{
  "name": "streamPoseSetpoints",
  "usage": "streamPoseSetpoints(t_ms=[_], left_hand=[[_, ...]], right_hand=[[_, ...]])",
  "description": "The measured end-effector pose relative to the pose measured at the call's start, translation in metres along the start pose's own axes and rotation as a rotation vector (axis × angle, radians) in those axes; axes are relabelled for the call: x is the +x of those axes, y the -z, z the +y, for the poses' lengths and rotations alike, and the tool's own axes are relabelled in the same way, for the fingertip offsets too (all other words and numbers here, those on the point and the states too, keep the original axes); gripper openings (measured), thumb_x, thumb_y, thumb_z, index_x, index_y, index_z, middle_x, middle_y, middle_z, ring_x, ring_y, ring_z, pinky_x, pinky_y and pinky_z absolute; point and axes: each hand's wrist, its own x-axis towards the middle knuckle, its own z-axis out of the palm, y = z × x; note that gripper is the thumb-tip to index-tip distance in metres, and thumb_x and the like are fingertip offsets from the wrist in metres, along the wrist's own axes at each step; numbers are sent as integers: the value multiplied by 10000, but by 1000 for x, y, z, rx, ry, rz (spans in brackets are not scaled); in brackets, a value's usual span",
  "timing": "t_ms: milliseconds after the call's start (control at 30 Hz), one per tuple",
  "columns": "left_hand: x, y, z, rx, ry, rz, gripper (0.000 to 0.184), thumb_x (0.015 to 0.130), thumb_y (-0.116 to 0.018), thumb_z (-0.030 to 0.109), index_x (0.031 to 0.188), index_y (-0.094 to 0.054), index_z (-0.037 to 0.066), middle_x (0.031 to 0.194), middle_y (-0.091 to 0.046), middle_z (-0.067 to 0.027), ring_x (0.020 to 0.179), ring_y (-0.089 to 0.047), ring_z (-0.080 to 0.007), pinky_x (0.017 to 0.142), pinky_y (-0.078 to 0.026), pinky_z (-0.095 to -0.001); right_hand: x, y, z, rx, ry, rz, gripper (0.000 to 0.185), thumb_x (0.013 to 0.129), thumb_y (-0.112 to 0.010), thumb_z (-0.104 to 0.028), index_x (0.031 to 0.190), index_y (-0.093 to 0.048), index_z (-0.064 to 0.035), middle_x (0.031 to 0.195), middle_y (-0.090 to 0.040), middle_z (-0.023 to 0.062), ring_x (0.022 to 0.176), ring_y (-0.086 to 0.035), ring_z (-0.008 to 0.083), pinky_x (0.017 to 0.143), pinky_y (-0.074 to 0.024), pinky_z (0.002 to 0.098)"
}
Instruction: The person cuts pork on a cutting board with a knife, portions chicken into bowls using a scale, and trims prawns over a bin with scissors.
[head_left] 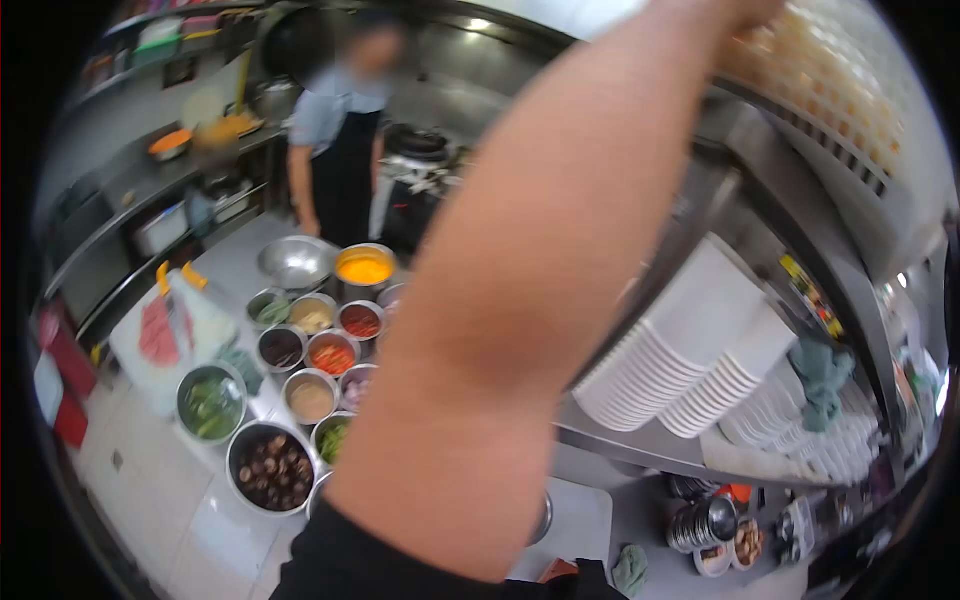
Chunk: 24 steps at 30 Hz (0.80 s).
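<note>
My bare left arm, with a black sleeve at its lower end, rises across the middle of the view toward the upper right. At the top edge, my left hand [752,14] is mostly cut off and its fingers are hidden. It is nearest to a pale slatted plastic basket [825,142] on a high shelf, filled with orange-brown items I cannot make out. Whether the hand touches the basket I cannot tell. My right hand is out of view.
Stacked white dishes [640,375] stand on a metal shelf at right. At left are a bowl of mushrooms [270,468], a bowl of green vegetables [211,402], several ingredient tins, and a cutting board [130,320] with meat and knives. A person [345,150] in a dark apron stands behind.
</note>
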Motion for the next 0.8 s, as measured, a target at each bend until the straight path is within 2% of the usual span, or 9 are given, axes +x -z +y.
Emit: streamPoseSetpoints(t_ms=[100,233,333,400,433,567,700,767,800], left_hand=[[-1,3,5,-167,169,-198,417,941,-472,280,1228,-614,14,1274,-609,-166,1194,-564,-335,1025,-404,-473],[-4,5,13,-101,263,-109,512,980,-250,258,1211,-631,6,1285,-613,-127,1223,-546,-322,1016,-413,-456],[-2,8,6,51,128,-78,328,993,-364,274,1110,-603,83,1089,-670,-198,1036,-625,-417,878,-504,-484],[2,3,-9,-52,61,-68,354,992,-385,257,1139,-637,55,1174,-648,-202,1130,-598,-362,967,-455,-434],[-14,17,6,-841,338,-31,448,1003,-388,328,1210,-621,5,1171,-650,-220,1115,-605,-315,984,-425,-393],[-8,12,5,-629,443,-80,608,994,-349,476,793,-599,-41,745,-605,-97,743,-562,-207,752,-454,-383],[-10,26,17,-519,479,-114,608,1002,-325,470,870,-627,-41,847,-642,-142,851,-585,-226,827,-450,-382],[-5,21,7,-408,451,-72,612,1006,-312,465,932,-638,-48,935,-660,-176,942,-598,-246,884,-440,-378],[0,19,0,-339,399,-27,616,1008,-307,462,969,-641,-54,988,-666,-195,996,-600,-258,917,-432,-374]], right_hand=[[9,-8,-8,83,30,-8,265,885,-671,-309,1039,-643,-95,951,-662,32,840,-636,125,724,-532,315],[-2,13,13,154,3,42,262,881,-681,-300,1038,-638,-95,948,-659,32,836,-637,121,717,-535,308],[-7,32,27,298,9,102,260,878,-689,-292,1037,-635,-94,945,-657,32,833,-637,118,712,-538,302],[-19,57,38,467,24,178,259,876,-695,-288,1037,-633,-94,944,-656,32,831,-638,116,709,-539,298],[-23,70,40,582,54,213,259,875,-697,-285,1036,-632,-93,943,-655,32,830,-638,115,707,-540,297],[-43,101,44,932,177,293,259,871,-708,-276,1035,-627,-93,940,-653,32,826,-639,112,700,-543,289],[-66,128,52,824,117,516,234,892,-684,-236,1034,-607,-67,929,-648,58,832,-643,140,711,-556,284],[-79,162,62,847,132,321,286,896,-662,-210,1114,-581,-43,1018,-638,105,899,-643,176,730,-563,275],[-91,156,68,945,139,422,160,892,-643,-218,952,-596,-77,849,-609,47,719,-573,134,614,-513,300]])
